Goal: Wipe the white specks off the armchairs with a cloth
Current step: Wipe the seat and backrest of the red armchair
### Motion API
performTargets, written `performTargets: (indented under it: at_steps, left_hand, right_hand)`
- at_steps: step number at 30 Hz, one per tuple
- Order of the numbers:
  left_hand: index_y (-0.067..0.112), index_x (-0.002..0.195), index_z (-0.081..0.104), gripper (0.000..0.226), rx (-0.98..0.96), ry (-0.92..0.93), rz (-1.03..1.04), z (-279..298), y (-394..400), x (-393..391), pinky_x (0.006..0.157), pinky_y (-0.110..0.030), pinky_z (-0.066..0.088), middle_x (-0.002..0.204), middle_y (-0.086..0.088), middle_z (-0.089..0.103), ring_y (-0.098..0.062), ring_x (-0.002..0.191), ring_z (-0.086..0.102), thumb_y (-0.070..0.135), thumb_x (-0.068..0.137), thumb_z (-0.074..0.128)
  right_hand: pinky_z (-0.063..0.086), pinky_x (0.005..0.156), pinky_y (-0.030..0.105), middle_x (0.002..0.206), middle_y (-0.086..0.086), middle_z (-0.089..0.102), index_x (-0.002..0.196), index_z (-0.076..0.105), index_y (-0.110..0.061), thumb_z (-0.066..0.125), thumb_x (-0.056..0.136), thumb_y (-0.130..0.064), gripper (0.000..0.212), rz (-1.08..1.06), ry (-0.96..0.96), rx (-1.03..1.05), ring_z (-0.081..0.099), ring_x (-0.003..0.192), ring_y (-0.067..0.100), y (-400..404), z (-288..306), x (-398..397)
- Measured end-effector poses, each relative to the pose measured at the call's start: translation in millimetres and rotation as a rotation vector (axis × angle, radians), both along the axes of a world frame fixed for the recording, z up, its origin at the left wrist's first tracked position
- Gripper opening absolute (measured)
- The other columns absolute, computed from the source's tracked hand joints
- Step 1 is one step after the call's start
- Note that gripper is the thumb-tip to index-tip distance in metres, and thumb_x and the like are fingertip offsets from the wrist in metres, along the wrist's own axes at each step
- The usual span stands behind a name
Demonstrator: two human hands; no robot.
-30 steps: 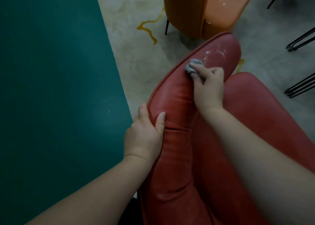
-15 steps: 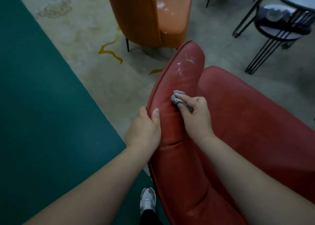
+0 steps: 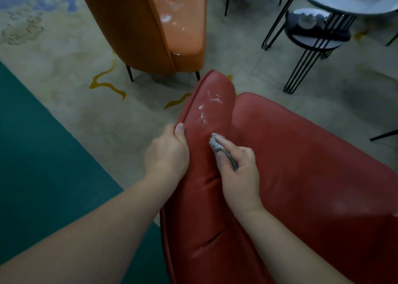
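The right hand [image 3: 239,171] pinches a crumpled grey cloth [image 3: 217,145] against the red armchair [image 3: 301,165] armrest at frame centre, just below smeared white specks [image 3: 206,107]. The left hand [image 3: 167,152] curls over the armrest's outer edge, gripping it. An orange armchair [image 3: 150,25], also speckled, stands at upper centre.

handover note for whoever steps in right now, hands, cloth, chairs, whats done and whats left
Left hand grips the outer edge of the red armchair's arm.
Right hand pinches the grey cloth, pressed on the arm just below the white specks.
Done: nothing visibly cleared.
Left: those specks near the arm's tip, then the smears on the orange chair's seat.
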State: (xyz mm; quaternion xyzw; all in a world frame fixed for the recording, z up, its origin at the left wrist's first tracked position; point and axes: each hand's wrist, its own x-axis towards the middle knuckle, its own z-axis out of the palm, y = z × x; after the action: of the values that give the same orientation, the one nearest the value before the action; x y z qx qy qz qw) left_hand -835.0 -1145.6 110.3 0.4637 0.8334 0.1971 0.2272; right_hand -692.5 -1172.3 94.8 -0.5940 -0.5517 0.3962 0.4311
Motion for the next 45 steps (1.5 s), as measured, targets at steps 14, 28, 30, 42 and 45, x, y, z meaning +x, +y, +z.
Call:
performTargets:
  at_steps: [14, 28, 30, 42, 45]
  left_hand:
    - [0.025, 0.118, 0.047, 0.047, -0.099, 0.121, 0.004, 4.0, 4.8, 4.5, 0.062, -0.034, 0.036, 0.064, 0.008, 0.041, -0.019, 0.059, 0.04, 0.05, 0.095, 0.013]
    - [0.023, 0.118, 0.046, 0.052, -0.11, 0.188, 0.002, 3.8, 6.6, 6.6, 0.062, -0.033, 0.033, 0.083, -0.011, 0.065, -0.032, 0.068, 0.053, 0.05, 0.091, 0.01]
    - [0.023, 0.118, 0.047, 0.049, -0.106, 0.201, 0.002, 4.4, 6.4, 7.3, 0.061, -0.033, 0.032, 0.081, -0.01, 0.065, -0.033, 0.07, 0.056, 0.048, 0.093, 0.013]
    - [0.026, 0.112, 0.053, 0.041, -0.016, 0.065, 0.059, 0.8, 4.2, 4.0, 0.064, -0.031, 0.03, 0.071, 0.0, 0.056, -0.011, 0.056, 0.035, 0.045, 0.097, 0.021]
    - [0.025, 0.11, 0.056, 0.036, 0.007, 0.056, 0.066, 0.1, 5.1, 4.8, 0.064, -0.029, 0.029, 0.062, 0.015, 0.038, -0.001, 0.053, 0.028, 0.042, 0.1, 0.025]
  right_hand:
    - [0.035, 0.085, 0.002, 0.097, -0.005, 0.038, 0.124, 0.062, -0.029, 0.054, 0.094, -0.016, 0.034, 0.087, -0.104, 0.109, 0.048, 0.086, 0.002, 125.5, -5.4, -22.9]
    - [0.042, 0.087, 0.016, 0.095, 0.0, 0.04, 0.124, 0.063, -0.026, 0.055, 0.09, -0.012, 0.037, 0.356, -0.204, 0.248, 0.047, 0.086, 0.009, 122.2, -3.5, -11.6]
    - [0.04, 0.085, 0.011, 0.094, -0.002, 0.042, 0.122, 0.064, -0.028, 0.055, 0.089, -0.014, 0.037, 0.42, -0.169, 0.23, 0.047, 0.086, 0.003, 105.9, -4.7, -3.6]
    - [0.041, 0.086, 0.019, 0.094, 0.003, 0.043, 0.117, 0.068, -0.023, 0.058, 0.087, -0.01, 0.034, 0.47, -0.198, 0.247, 0.048, 0.086, 0.013, 95.1, -2.0, -0.4]
    - [0.038, 0.085, 0.01, 0.093, 0.001, 0.043, 0.118, 0.067, -0.025, 0.057, 0.088, -0.011, 0.034, 0.423, -0.149, 0.203, 0.047, 0.084, 0.007, 88.0, -4.5, 5.0]
